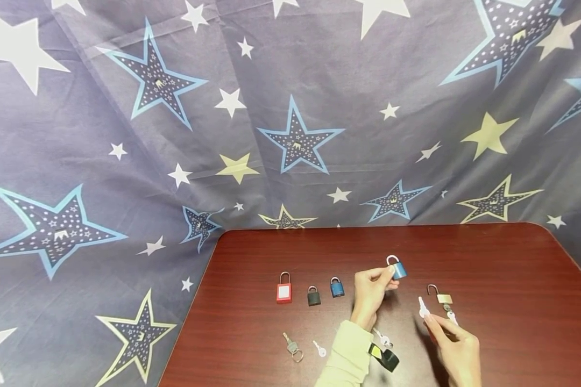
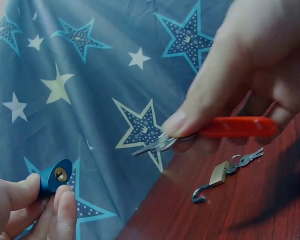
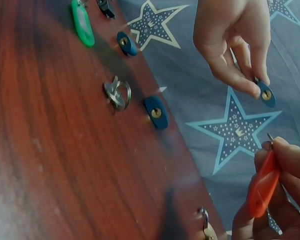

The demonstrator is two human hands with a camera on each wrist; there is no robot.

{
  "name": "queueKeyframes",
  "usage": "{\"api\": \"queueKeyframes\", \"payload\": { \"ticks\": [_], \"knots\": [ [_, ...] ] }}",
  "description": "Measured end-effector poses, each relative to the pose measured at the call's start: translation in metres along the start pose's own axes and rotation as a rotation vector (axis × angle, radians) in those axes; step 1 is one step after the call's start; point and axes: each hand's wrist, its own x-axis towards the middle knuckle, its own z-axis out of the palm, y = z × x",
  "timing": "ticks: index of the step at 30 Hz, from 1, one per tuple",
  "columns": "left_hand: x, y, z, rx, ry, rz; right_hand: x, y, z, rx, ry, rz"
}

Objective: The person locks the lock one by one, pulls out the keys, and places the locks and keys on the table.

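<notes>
My left hand point(image 1: 370, 293) grips a blue padlock point(image 1: 399, 270) above the table, its silver shackle closed. In the left wrist view, the brass keyhole on this padlock point(image 2: 56, 176) faces the right hand. My right hand point(image 1: 457, 349) pinches a key point(image 1: 423, 307) pointed upward, apart from the padlock. A red plastic tag point(image 2: 237, 127) hangs with the key, lying along the fingers of that hand. Near the right hand lies a brass padlock point(image 1: 444, 299) with its shackle open and keys at its lower end.
On the dark red wooden table point(image 1: 252, 252) stand a red padlock point(image 1: 284, 293), a black padlock point(image 1: 313, 297) and another blue padlock point(image 1: 337, 288). Closer lie a ringed key point(image 1: 291, 345), a small key point(image 1: 319, 349) and keys point(image 1: 382, 337) beside the left wrist. A star-patterned cloth point(image 1: 319, 70) hangs behind.
</notes>
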Motion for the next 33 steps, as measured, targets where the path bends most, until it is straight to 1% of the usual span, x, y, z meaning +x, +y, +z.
{"api": "queueKeyframes", "payload": {
  "ticks": [3,6,9,12,14,18,21,24,30,33],
  "knots": [
    [0.002,0.0,-0.001,0.003,-0.002,0.004,0.001,0.002,-0.004,-0.053,-0.02,0.005],
    [0.003,-0.001,-0.002,-0.001,-0.006,-0.004,0.0,0.003,-0.006,-0.109,-0.028,-0.013],
    [0.003,-0.001,-0.001,0.0,-0.011,-0.007,0.0,0.004,-0.008,-0.142,-0.029,-0.035],
    [0.003,-0.003,0.0,0.01,-0.002,-0.023,0.001,0.005,-0.009,-0.161,-0.05,-0.05],
    [0.003,-0.004,0.002,0.025,0.006,-0.033,0.001,0.006,-0.01,-0.18,-0.081,-0.063],
    [0.004,-0.008,0.005,0.062,0.016,-0.068,0.002,0.01,-0.012,-0.249,-0.135,-0.104],
    [0.004,-0.01,0.007,0.089,0.005,-0.092,0.003,0.012,-0.013,-0.293,-0.156,-0.113],
    [0.005,-0.013,0.008,0.144,-0.004,-0.106,0.005,0.014,-0.014,-0.324,-0.184,-0.086],
    [0.006,-0.021,0.01,0.304,0.003,-0.134,0.007,0.016,-0.018,-0.4,-0.248,-0.005],
    [0.006,-0.026,0.011,0.342,0.011,-0.148,0.008,0.017,-0.02,-0.433,-0.267,0.014]
  ]
}}
